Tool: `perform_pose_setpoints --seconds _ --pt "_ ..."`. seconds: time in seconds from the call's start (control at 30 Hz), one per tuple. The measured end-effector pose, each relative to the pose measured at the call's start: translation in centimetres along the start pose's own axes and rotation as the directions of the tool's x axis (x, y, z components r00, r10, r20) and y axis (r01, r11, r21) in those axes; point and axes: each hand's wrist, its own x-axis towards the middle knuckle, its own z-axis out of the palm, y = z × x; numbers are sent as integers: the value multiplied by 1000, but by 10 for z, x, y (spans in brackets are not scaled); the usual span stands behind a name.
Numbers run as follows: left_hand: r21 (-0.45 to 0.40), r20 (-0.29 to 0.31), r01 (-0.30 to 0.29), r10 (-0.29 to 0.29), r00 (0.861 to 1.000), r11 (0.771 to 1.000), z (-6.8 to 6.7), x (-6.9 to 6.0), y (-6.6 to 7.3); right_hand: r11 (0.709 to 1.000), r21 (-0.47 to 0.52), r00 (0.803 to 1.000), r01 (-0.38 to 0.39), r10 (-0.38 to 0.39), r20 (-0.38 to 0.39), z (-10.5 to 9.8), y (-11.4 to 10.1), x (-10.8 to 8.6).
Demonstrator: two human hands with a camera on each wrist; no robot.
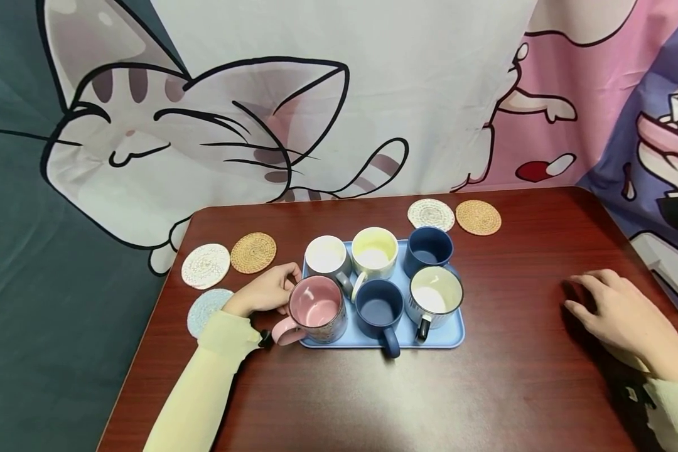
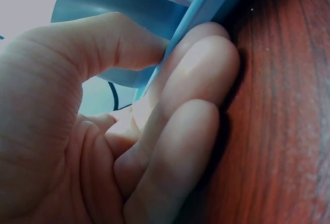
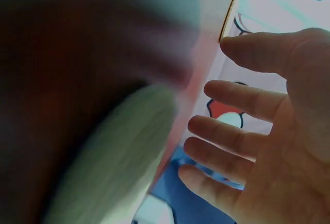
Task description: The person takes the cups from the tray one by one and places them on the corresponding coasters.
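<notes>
At the left edge of a light blue tray (image 1: 453,336), my left hand (image 1: 267,290) pinches the rim. The left wrist view shows the thumb on the rim's inner side and the other fingers curled against its outside, close to the tabletop. Several mugs stand upright on the tray: a pink mug (image 1: 317,307) nearest that hand, a white-and-grey one (image 1: 326,256), a pale yellow one (image 1: 375,251), two dark blue ones (image 1: 380,304) (image 1: 429,248) and a cream one with a black handle (image 1: 435,295). Far to the right, my right hand (image 1: 627,314) holds nothing, fingers loosely spread.
Left of the tray lie a white round coaster (image 1: 206,266), a tan one (image 1: 253,252) and a light blue one (image 1: 208,311), partly under my left forearm. Behind the tray are another white coaster (image 1: 431,214) and tan coaster (image 1: 478,217). A printed curtain (image 1: 429,94) hangs behind the brown table (image 1: 520,376).
</notes>
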Motion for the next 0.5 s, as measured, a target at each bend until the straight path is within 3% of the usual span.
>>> perform_pose_setpoints --seconds 0.33,0.5 --pt "-9 6 0 0 1000 1000 -1 0 3 997 12 997 -73 73 -14 -1 9 -36" --pt "-20 11 3 -3 1000 1000 0 -1 2 989 10 989 -145 145 -6 3 15 -54"
